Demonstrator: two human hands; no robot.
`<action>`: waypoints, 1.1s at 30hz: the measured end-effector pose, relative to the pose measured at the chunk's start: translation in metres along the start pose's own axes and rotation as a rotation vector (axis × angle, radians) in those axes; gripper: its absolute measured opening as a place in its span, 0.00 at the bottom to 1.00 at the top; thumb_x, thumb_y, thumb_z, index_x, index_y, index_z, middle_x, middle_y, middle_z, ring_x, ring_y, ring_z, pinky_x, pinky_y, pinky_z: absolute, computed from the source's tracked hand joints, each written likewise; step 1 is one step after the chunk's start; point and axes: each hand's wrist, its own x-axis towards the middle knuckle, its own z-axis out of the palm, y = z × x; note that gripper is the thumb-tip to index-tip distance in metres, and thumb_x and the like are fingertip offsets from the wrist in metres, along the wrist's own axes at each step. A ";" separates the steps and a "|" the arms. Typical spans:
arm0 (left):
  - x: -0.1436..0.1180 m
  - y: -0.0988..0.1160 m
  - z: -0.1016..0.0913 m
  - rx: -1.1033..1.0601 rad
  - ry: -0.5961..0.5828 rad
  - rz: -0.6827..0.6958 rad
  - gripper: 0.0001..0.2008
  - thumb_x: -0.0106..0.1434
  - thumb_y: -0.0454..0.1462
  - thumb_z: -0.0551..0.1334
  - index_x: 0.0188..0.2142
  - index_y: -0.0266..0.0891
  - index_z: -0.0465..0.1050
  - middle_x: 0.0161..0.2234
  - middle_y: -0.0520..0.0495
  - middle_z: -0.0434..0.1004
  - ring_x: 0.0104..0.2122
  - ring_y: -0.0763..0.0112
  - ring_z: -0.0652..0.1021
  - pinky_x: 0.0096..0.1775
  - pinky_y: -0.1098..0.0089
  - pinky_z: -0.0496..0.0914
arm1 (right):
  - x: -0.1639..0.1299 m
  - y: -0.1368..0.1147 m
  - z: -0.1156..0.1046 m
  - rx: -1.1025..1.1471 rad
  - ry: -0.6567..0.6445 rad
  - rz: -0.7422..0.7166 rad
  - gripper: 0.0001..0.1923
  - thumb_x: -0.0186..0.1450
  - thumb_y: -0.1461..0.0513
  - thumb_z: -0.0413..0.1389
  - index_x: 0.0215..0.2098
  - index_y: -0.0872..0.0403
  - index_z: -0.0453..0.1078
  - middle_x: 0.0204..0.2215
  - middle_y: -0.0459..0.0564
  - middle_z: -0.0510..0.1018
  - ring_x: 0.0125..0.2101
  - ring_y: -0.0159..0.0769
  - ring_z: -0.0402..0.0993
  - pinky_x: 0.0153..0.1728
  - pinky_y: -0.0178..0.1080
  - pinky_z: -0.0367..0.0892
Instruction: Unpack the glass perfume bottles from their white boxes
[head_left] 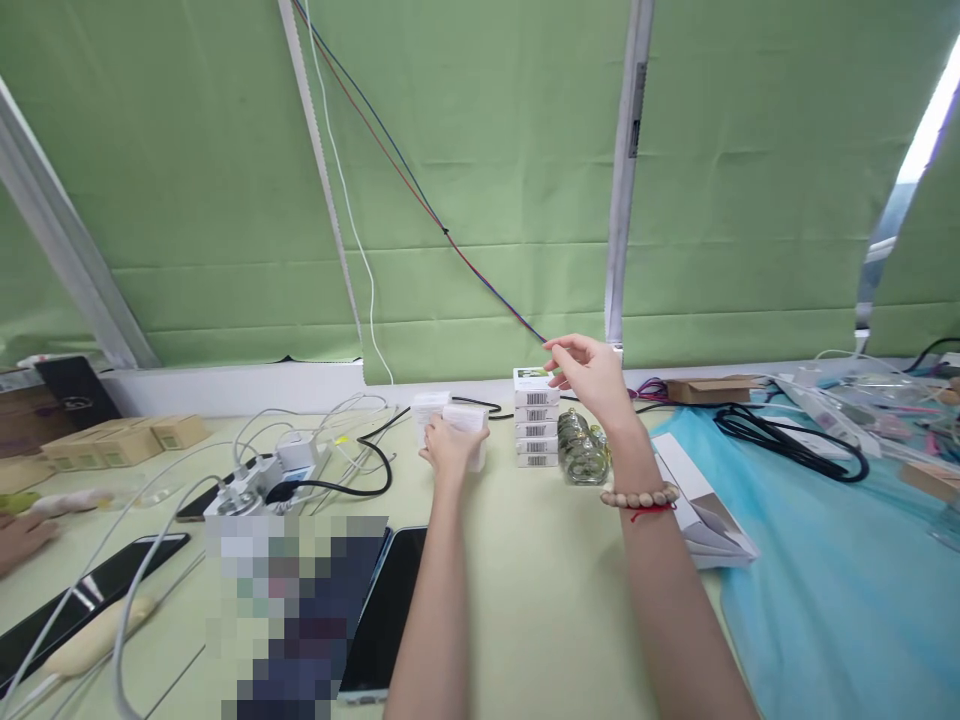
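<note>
My left hand (447,446) is closed on a small white box (473,424), low over the table. Just behind it, partly covered by the fingers, is another white piece (429,402). My right hand (589,374) is raised at the upper right of a neat stack of small white boxes with barcodes (536,430). Its fingers are bent and apart, with nothing visible in them; whether they touch the top box I cannot tell. Beside the stack, below my right hand, lie clear greenish see-through objects (583,450).
An open white carton (709,500) lies on the blue sheet (840,590) at right, near a coiled black cable (791,440). Left are a power strip with cables (251,485), phones (390,610), brown boxes (127,440) and another person's hand (26,540). Green blinds (487,150) hang behind.
</note>
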 end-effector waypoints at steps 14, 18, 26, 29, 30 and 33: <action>-0.002 0.022 -0.011 -0.475 -0.003 0.623 0.33 0.38 0.37 0.68 0.43 0.42 0.55 0.41 0.50 0.67 0.41 0.67 0.72 0.40 0.69 0.68 | -0.008 0.019 0.035 -0.157 -0.283 0.115 0.15 0.54 0.61 0.58 0.39 0.57 0.75 0.37 0.52 0.79 0.17 0.28 0.72 0.15 0.30 0.66; -0.012 0.034 -0.025 -0.470 0.002 0.642 0.31 0.41 0.39 0.68 0.44 0.42 0.56 0.41 0.49 0.68 0.40 0.67 0.72 0.41 0.69 0.67 | -0.012 0.019 0.041 -0.239 -0.339 0.046 0.15 0.58 0.56 0.54 0.39 0.53 0.76 0.30 0.46 0.79 0.15 0.29 0.71 0.16 0.30 0.63; -0.011 0.039 -0.037 -0.403 0.005 0.779 0.33 0.42 0.34 0.67 0.48 0.42 0.57 0.48 0.46 0.67 0.47 0.63 0.70 0.48 0.65 0.64 | -0.012 0.014 0.036 -0.286 -0.282 0.049 0.15 0.55 0.56 0.56 0.39 0.51 0.76 0.33 0.45 0.80 0.16 0.29 0.71 0.21 0.32 0.65; -0.009 0.040 -0.039 -0.375 0.001 0.805 0.33 0.42 0.32 0.66 0.49 0.41 0.58 0.48 0.46 0.67 0.47 0.62 0.69 0.49 0.64 0.64 | -0.014 0.011 0.037 -0.352 -0.253 0.045 0.14 0.52 0.60 0.56 0.36 0.51 0.77 0.31 0.45 0.80 0.18 0.30 0.72 0.23 0.31 0.64; -0.009 0.041 -0.041 -0.360 -0.004 0.801 0.33 0.41 0.32 0.66 0.49 0.42 0.58 0.48 0.46 0.67 0.47 0.62 0.69 0.49 0.64 0.64 | -0.015 0.009 0.038 -0.381 -0.231 0.044 0.14 0.51 0.60 0.57 0.36 0.50 0.77 0.29 0.45 0.80 0.19 0.31 0.73 0.23 0.31 0.64; -0.010 0.044 -0.046 -0.328 -0.028 0.783 0.34 0.42 0.31 0.66 0.49 0.42 0.58 0.48 0.46 0.67 0.47 0.62 0.70 0.50 0.63 0.63 | -0.017 0.004 0.042 -0.440 -0.170 0.025 0.14 0.51 0.58 0.57 0.34 0.50 0.77 0.27 0.46 0.80 0.23 0.33 0.74 0.23 0.30 0.62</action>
